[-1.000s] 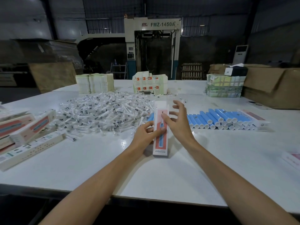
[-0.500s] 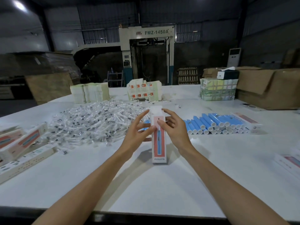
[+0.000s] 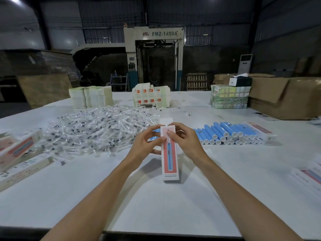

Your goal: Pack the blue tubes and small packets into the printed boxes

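The printed box (image 3: pixel 169 157) sits right between the two hands, long and narrow, red front with a blue tube drawn on it. Its near end looks to rest on the white table (image 3: pixel 156 206); its far end is lifted, with a white flap (image 3: pixel 165 121) standing open above it. The left hand (image 3: pixel 147 145) pinches the box's left edge near the top, fingers curled round it. The right hand (image 3: pixel 186 143) pinches the same end from the other side, thumb on the red front and fingers behind.

To the right of the box lie the blue tubes (image 3: pixel 227 134), stacked in a neat row with their white caps facing this way. To its left spreads a big loose heap of small clear packets (image 3: pixel 97 129), and further left lie more printed boxes (image 3: pixel 19 150). A few more boxes (image 3: pixel 311 176) lie far off to its right.

Beyond the box, at the table's far edge, stand a bundle of flat box blanks (image 3: pixel 151 97), pale paper stacks (image 3: pixel 90 97) and a strapped bundle (image 3: pixel 229 99), with brown cartons (image 3: pixel 284 96) further right. Behind all that is a dim workshop with a tall machine (image 3: pixel 153 58) marked FMZ-1450A.
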Tool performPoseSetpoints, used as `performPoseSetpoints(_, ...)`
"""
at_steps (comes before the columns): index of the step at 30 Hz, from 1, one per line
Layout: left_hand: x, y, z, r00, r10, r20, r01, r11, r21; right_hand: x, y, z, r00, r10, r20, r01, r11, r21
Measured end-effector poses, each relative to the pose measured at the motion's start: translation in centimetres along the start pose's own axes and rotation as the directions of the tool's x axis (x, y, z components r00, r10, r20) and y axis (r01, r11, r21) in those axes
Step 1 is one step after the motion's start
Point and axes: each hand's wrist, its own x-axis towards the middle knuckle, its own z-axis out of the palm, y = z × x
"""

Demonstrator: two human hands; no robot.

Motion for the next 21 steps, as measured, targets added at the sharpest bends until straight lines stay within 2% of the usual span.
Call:
performPoseSetpoints(4, -0.4, 0.0, -0.9, 1.0, 0.001, 0.006, -0.001, 1.0, 0.005, 0.2, -0.3, 0.0, 0.997, 0.007, 0.081, 0.001, 0.995, -0.104)
performPoseSetpoints(7, -0.6, 0.2, -0.9, 1.0, 0.003, 0.016, -0.003, 1.0, 0.017, 0.0, -0.5, -0.2, 0.994, 0.009, 0.113, 0.003, 0.994, -0.108)
performPoseSetpoints(9, -0.7, 0.5, -0.8, 1.0, 0.001, 0.023, -0.001, 1.0, 0.025, 0.0, -1.0, -0.4, 0.996, 0.01, 0.09, -0.002, 0.997, -0.083)
performPoseSetpoints(13, -0.7, 0.6, -0.4, 0.999, 0.001, 0.048, -0.004, 0.999, 0.052, 0.2, -1.6, -1.1, 0.995, 0.081, -0.058, -0.075, 0.992, 0.103)
performPoseSetpoints(16, -0.9, 0.5, -0.2, 0.996, 0.0, 0.084, -0.005, 0.998, 0.061, 0.3, -1.4, -1.7, 0.996, 0.084, -0.026, -0.083, 0.996, 0.037)
performPoseSetpoints(21, -0.9, 0.6, -0.2, 0.995, -0.007, 0.098, 0.002, 0.998, 0.055, 0.3, -1.5, -2.3, 1.0, 0.007, 0.01, -0.007, 0.999, -0.032)
